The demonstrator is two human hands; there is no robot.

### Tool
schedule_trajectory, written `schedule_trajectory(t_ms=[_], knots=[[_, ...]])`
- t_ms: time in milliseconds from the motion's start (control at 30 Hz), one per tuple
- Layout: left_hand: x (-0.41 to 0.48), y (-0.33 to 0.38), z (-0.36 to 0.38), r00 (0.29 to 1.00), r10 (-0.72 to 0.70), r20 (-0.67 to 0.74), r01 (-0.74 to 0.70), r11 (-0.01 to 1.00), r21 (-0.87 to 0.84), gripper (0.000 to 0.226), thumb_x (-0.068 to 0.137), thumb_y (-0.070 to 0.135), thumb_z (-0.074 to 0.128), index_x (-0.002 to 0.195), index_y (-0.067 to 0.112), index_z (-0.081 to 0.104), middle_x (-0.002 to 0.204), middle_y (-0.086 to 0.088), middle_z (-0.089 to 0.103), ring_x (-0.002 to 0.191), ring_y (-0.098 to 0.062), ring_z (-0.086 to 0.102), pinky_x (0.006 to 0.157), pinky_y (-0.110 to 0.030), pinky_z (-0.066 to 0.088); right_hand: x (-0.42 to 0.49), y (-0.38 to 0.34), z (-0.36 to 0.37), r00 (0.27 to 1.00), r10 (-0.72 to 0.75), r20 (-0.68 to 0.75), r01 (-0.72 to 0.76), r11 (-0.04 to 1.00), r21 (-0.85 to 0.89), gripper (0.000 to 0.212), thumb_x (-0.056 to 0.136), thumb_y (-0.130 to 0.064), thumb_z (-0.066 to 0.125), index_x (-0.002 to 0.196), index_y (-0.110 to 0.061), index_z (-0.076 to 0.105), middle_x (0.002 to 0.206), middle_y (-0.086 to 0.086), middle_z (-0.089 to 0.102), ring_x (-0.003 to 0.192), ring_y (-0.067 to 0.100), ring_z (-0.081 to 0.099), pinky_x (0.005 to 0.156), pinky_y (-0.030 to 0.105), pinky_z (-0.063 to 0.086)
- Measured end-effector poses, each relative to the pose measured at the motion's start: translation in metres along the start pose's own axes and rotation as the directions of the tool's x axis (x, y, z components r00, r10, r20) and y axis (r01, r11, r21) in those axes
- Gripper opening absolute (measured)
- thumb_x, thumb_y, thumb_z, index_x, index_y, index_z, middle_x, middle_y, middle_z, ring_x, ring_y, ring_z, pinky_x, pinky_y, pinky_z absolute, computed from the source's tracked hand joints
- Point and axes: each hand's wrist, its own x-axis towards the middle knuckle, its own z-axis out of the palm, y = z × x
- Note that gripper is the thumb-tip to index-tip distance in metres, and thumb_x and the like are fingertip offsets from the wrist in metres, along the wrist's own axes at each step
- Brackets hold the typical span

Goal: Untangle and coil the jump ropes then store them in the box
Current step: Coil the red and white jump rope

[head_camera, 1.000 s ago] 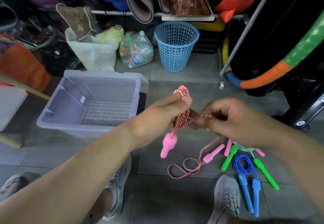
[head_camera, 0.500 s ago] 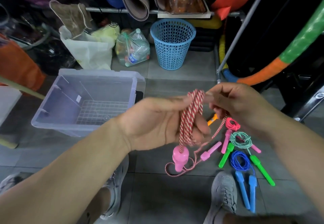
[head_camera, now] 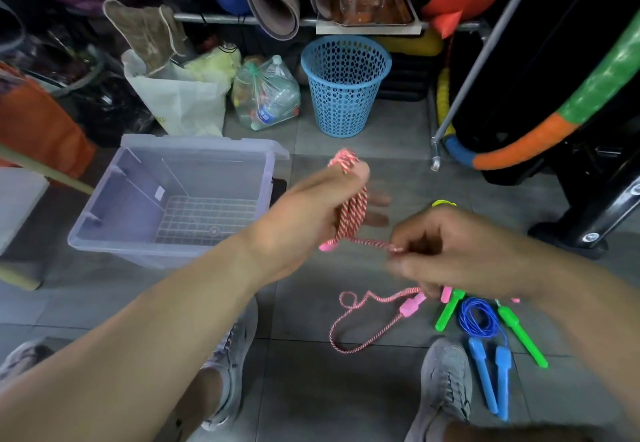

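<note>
Pink-and-white braided cord makes up the jump rope [head_camera: 351, 213], which looks light, soft and floppy, best held by pinching the cord and keeping the loops trapped. The left hand [head_camera: 311, 209] is closed around several loops above the floor, beside the clear box [head_camera: 104, 234]. The right hand [head_camera: 460, 254] pinches the next stretch; the tail and 1 pink handle [head_camera: 412, 305] lie on the tiles.

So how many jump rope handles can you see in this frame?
7 for certain: one pink under the left hand, one pink on the floor, another pink by the right hand, two green, two blue. That hand may hide more.
</note>
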Motion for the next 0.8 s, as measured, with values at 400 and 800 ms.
schedule_trajectory(t_ms=[400, 800], knots=[[-0.017, 0.003, 0.014, 0.856, -0.205, 0.474, 0.261, 0.964, -0.054, 0.061, 0.096, 0.043, 0.040, 0.138, 0.000, 0.045, 0.096, -0.021, 0.068, 0.081, -0.028, 0.066, 0.082, -0.034, 0.053, 0.018, 0.020, -0.018, 0.869, -0.003, -0.494, 0.153, 0.952, 0.264, 0.033, 0.079, -0.040, 0.068, 0.077, -0.007, 0.068, 0.066, 0.014, 0.054, 0.059, 0.021, 0.051, 0.058, 0.025, 0.050], [-0.002, 0.015, -0.004, 0.986, 0.155, 0.057, -0.114, 0.887, -0.447, 0.044, 0.095, 0.039, 0.046, 0.132, 0.015, 0.042, 0.116, -0.023, 0.068, 0.100, -0.030, 0.068, 0.101, -0.041, 0.045, 0.016, 0.013, 0.008, 0.984, 0.079, -0.159, -0.089, 0.995, -0.055, 0.024, 0.099, -0.032, 0.057, 0.084, -0.022, 0.073, 0.056, -0.006, 0.059, 0.050, 0.004, 0.054, 0.051, 0.020, 0.046]])
